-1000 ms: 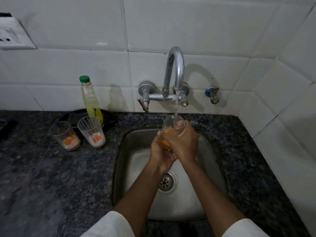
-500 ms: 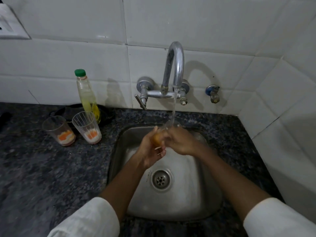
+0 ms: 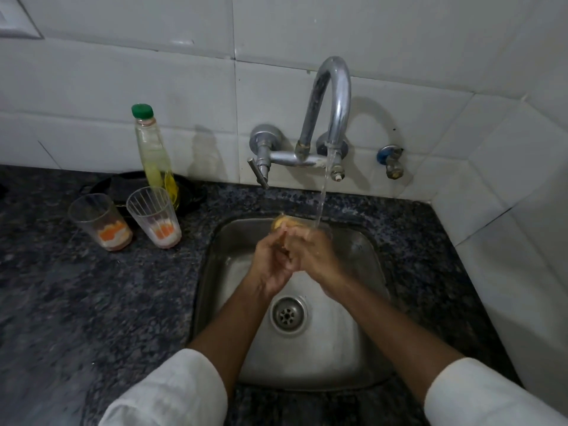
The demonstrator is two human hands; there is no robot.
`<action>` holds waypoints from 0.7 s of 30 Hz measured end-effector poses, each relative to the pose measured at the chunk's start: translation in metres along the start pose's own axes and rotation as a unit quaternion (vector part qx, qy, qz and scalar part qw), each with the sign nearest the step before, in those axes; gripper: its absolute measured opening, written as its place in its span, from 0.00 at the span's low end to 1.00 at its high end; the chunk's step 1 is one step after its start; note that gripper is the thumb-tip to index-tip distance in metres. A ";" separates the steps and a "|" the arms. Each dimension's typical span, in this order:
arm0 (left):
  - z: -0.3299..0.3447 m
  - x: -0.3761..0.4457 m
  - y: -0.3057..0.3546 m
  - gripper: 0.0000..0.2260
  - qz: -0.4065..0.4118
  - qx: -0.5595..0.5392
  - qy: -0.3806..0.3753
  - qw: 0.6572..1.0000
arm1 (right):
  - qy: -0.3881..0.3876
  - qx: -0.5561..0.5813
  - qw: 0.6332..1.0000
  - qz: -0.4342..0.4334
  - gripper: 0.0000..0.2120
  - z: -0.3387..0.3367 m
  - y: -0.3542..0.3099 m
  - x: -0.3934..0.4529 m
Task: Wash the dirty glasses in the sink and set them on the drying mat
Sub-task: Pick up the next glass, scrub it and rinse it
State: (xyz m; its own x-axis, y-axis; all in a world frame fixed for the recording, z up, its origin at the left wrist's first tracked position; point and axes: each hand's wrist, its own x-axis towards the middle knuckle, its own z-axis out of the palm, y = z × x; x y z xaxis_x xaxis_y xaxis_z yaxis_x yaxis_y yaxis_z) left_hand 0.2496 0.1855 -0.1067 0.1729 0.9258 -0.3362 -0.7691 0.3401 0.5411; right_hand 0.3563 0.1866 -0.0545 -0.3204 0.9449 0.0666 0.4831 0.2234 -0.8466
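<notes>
Nothing for you to read here. The bottle point(image 3: 152, 155) with the green cap shows you no label with legible print. The two glasses point(image 3: 153, 217) on the tabletop point(image 3: 76, 302) carry only orange and white patterns, no words. The tap point(image 3: 325, 124) and the wall tiles point(image 3: 123, 72) bear no lettering or numbers.

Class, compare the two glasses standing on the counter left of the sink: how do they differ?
The left glass has smooth walls; the right glass shows vertical ribs. The left glass stands farther from the sink; the right glass stands directly in front of the soap bottle. Both are upright, clear, with orange-and-white residue at the bottom.
</notes>
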 end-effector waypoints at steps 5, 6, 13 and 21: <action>-0.004 0.009 0.010 0.20 -0.080 0.173 0.094 0.977 | -0.149 -0.316 0.923 -0.162 0.12 -0.022 0.011 0.001; -0.002 0.005 0.008 0.20 -0.067 0.145 0.066 0.985 | -0.122 -0.256 0.952 -0.117 0.10 -0.018 0.011 0.003; 0.001 0.004 0.011 0.21 -0.072 0.130 0.061 0.987 | -0.152 -0.255 0.949 -0.110 0.05 -0.018 0.002 -0.002; -0.004 0.000 -0.010 0.13 0.000 -0.026 0.003 1.000 | -0.023 0.086 0.996 0.032 0.10 -0.007 0.002 0.001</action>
State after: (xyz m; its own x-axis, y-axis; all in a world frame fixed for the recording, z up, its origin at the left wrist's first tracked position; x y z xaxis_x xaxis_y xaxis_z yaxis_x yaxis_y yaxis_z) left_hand 0.2548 0.1819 -0.1154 0.1689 0.9248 -0.3408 -0.8000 0.3306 0.5006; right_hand 0.3629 0.1893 -0.0528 -0.3328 0.9429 -0.0114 0.3586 0.1154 -0.9263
